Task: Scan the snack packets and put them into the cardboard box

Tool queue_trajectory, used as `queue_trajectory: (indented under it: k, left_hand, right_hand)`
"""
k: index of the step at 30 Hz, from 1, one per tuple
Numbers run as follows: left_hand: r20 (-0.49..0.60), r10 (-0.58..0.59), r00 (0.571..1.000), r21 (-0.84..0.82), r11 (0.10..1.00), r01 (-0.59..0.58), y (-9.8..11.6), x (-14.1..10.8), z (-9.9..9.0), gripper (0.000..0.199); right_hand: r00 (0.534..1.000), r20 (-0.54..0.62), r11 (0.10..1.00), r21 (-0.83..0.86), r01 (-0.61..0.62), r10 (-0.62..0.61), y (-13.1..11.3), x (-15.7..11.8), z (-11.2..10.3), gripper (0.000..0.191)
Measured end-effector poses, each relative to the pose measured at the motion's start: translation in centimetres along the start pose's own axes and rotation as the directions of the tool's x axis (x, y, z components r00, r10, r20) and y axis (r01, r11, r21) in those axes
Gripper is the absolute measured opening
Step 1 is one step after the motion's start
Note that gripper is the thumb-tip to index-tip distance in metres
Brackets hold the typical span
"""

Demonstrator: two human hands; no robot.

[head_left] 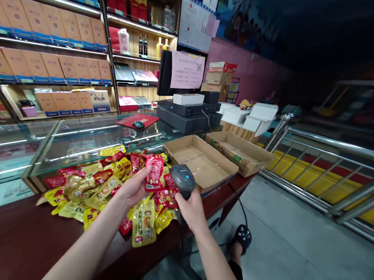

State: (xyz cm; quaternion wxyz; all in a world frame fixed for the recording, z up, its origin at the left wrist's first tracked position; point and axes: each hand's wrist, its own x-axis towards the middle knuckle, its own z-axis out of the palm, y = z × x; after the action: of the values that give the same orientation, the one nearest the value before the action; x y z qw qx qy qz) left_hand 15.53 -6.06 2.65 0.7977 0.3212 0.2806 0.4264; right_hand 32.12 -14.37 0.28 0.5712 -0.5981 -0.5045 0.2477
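Observation:
My left hand holds a red snack packet upright above a heap of packets, its fingers closed on the packet's left side. Wrapped round the handle of a dark handheld barcode scanner is my right hand. The scanner's head, with a small blue light, is just right of the red packet, a small gap between them. Red, yellow and gold packets lie piled on the dark red table and against the glass counter. One gold packet lies at the front of the pile.
Right of the pile are two open cardboard trays. Behind stands a monitor on black equipment. A glass counter runs left, with stocked shelves beyond. A cable hangs at the table's right edge; metal railings stand right.

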Motion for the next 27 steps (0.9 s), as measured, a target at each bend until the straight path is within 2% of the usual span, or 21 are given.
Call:
queue_trajectory:
  k: [2, 4, 7, 14, 20, 27]
  left_hand:
    - [-0.1, 0.084, 0.991, 0.071, 0.994, -0.078, 0.0, 1.3, -0.3, 0.03]
    - [-0.17, 0.088, 0.982, 0.134, 0.989, -0.065, -0.3, 2.8, -0.5, 0.033]
    - [-0.233, 0.094, 0.968, 0.265, 0.964, -0.03, -0.8, 4.6, -0.8, 0.038]
    - [-0.166, 0.139, 0.976, 0.495, 0.868, -0.04, -0.2, 6.7, -1.3, 0.044]
    - [-0.137, 0.049, 0.989, 0.463, 0.886, 0.02, 0.4, 7.3, -1.3, 0.052]
    - [-0.166, -0.007, 0.986, 0.421, 0.904, 0.077, 0.5, 7.2, -2.3, 0.049]
  right_hand:
    - [0.998, 0.023, 0.998, -0.025, 0.051, -0.05, -0.4, -1.0, -0.6, 0.026]
    - [0.996, 0.066, 0.998, -0.024, 0.064, -0.063, -0.8, -2.2, -0.8, 0.025]
    - [0.993, 0.114, 1.0, 0.016, 0.015, -0.017, -1.2, -4.1, -0.5, 0.025]
    - [0.993, 0.116, 0.999, 0.032, -0.015, 0.012, -1.4, -6.0, 0.6, 0.027]
    - [0.984, 0.149, 0.994, 0.035, -0.101, 0.094, -0.6, -6.3, 1.5, 0.022]
    - [0.987, 0.128, 0.994, 0.036, -0.103, 0.098, -0.8, -6.8, 1.7, 0.028]
